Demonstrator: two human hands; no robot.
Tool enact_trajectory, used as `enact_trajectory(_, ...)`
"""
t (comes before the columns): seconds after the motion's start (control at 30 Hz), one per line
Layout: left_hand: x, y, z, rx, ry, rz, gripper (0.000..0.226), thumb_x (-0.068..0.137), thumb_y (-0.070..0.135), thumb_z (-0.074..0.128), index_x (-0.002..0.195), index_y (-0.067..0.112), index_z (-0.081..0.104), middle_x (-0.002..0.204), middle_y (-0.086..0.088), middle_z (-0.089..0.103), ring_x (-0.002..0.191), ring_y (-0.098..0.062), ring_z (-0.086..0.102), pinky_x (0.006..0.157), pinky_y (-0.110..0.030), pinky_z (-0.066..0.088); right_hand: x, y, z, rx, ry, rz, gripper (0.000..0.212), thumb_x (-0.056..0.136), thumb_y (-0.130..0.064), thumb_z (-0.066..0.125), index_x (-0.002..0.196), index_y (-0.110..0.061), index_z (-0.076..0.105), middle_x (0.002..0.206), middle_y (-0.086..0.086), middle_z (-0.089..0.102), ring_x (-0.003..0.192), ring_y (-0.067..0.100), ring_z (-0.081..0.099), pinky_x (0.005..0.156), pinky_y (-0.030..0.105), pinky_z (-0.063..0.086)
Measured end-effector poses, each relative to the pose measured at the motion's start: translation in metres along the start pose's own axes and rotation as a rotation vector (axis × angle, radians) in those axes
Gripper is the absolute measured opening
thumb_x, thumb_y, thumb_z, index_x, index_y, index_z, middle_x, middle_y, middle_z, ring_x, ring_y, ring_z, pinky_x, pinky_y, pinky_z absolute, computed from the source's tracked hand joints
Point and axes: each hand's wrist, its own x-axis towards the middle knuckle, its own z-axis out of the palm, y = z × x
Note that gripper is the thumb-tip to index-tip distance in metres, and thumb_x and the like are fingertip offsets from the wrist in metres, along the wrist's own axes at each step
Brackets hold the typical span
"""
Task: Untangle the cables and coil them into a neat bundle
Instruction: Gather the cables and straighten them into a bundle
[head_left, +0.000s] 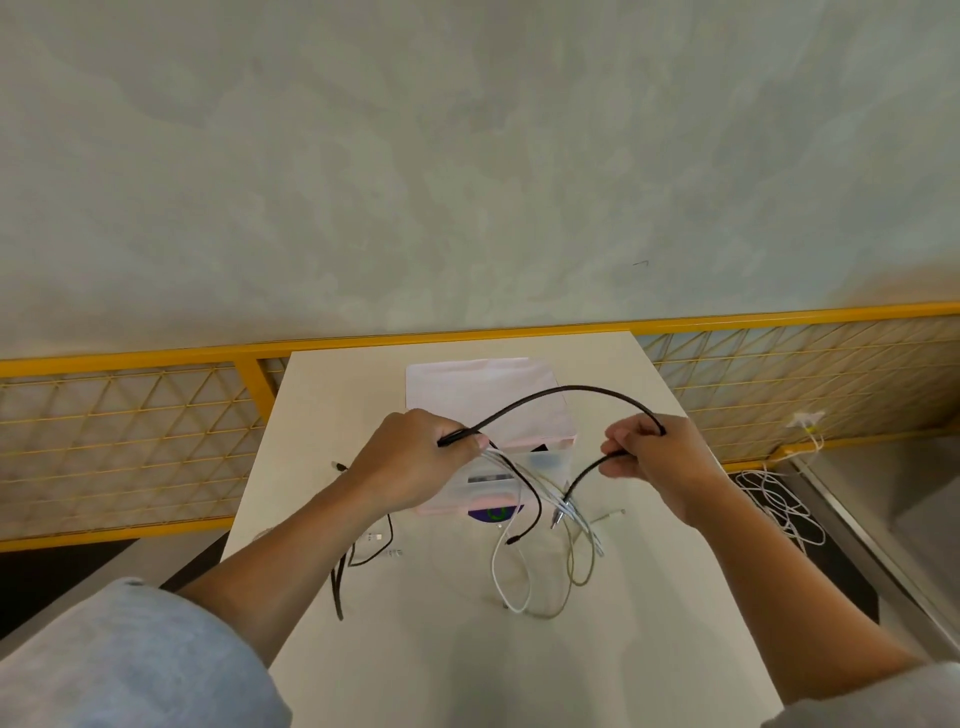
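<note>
Left hand (410, 462) & right hand (660, 462) grip thin blk cable (571, 387) (arched btwn).

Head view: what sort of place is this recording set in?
Likely an industrial or lab-type workspace, not a home: a bare grey wall, a yellow mesh fence along it, and a small white table strewn with cables.

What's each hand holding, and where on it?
The black cable: left hand grips it near one end, plus pale cables; right hand grips further along.
</note>
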Motion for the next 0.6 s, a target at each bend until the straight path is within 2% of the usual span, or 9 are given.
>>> enact_trajectory(0.1,-0.001,0.0,0.003,0.046,-0.021,-0.016,0.03,0.095,0.05,0.059,0.067,0.041,0.066,0.045,0.007,0.046,0.042,-0.009,0.039,0.043,-0.022,0.024,-0.005,-0.01,0.002,0.056,0.015,-0.126,0.019,0.092,0.015,0.057,0.092,0.001,0.069,0.091,0.025,0.07,0.07,0.029,0.069,0.075,0.034,0.061)
enact_trajectory(0.2,-0.001,-0.002,0.006,0.125,-0.03,-0.033,0.032,0.096,0.049,0.058,0.066,0.038,0.065,0.051,0.006,0.051,0.05,-0.012,0.046,0.048,-0.026,0.028,-0.007,-0.022,0.003,0.077,0.12,-0.264,0.026,0.094,0.01,0.056,0.091,-0.01,0.071,0.088,0.014,0.074,0.069,0.025,0.072,0.077,0.033,0.059)
enact_trajectory(0.27,-0.002,-0.004,0.007,0.115,-0.037,-0.041,0.031,0.097,0.047,0.058,0.07,0.035,0.067,0.051,0.006,0.049,0.051,-0.012,0.046,0.048,-0.027,0.028,-0.007,-0.029,0.003,-0.046,0.211,-0.338,0.03,0.094,0.007,0.055,0.092,-0.018,0.072,0.087,0.005,0.075,0.071,0.02,0.073,0.074,0.03,0.057)
enact_trajectory(0.37,-0.002,-0.005,0.007,0.087,-0.026,-0.037,0.03,0.097,0.047,0.056,0.086,0.027,0.077,0.052,0.006,0.05,0.051,-0.012,0.045,0.047,-0.026,0.028,-0.007,-0.03,-0.001,-0.339,0.297,-0.415,0.033,0.089,0.009,0.05,0.095,-0.014,0.073,0.088,0.002,0.072,0.082,0.018,0.064,0.066,0.02,0.047)
enact_trajectory(0.43,-0.002,-0.005,0.004,0.046,-0.002,-0.038,0.028,0.097,0.047,0.058,0.093,0.029,0.079,0.049,0.008,0.049,0.048,-0.009,0.043,0.042,-0.019,0.026,-0.004,-0.022,-0.006,-0.511,0.303,-0.408,0.032,0.088,0.01,0.05,0.096,-0.009,0.074,0.089,0.005,0.07,0.083,0.018,0.059,0.061,0.014,0.04)
enact_trajectory(0.53,-0.002,-0.004,0.001,-0.003,0.041,-0.047,0.029,0.096,0.047,0.059,0.09,0.025,0.078,0.045,0.009,0.044,0.047,-0.007,0.04,0.04,-0.016,0.028,-0.001,0.002,-0.009,-0.688,0.237,-0.287,0.028,0.086,0.007,0.053,0.093,-0.006,0.076,0.087,0.009,0.071,0.081,0.021,0.056,0.062,0.023,0.039)
enact_trajectory(0.6,-0.002,-0.004,0.001,-0.002,0.053,-0.047,0.035,0.096,0.048,0.059,0.086,0.02,0.077,0.047,0.008,0.043,0.047,-0.008,0.04,0.041,-0.017,0.028,-0.004,0.019,-0.009,-0.744,0.186,-0.214,0.023,0.085,0.002,0.057,0.087,-0.008,0.077,0.084,0.009,0.072,0.082,0.024,0.058,0.063,0.023,0.039)
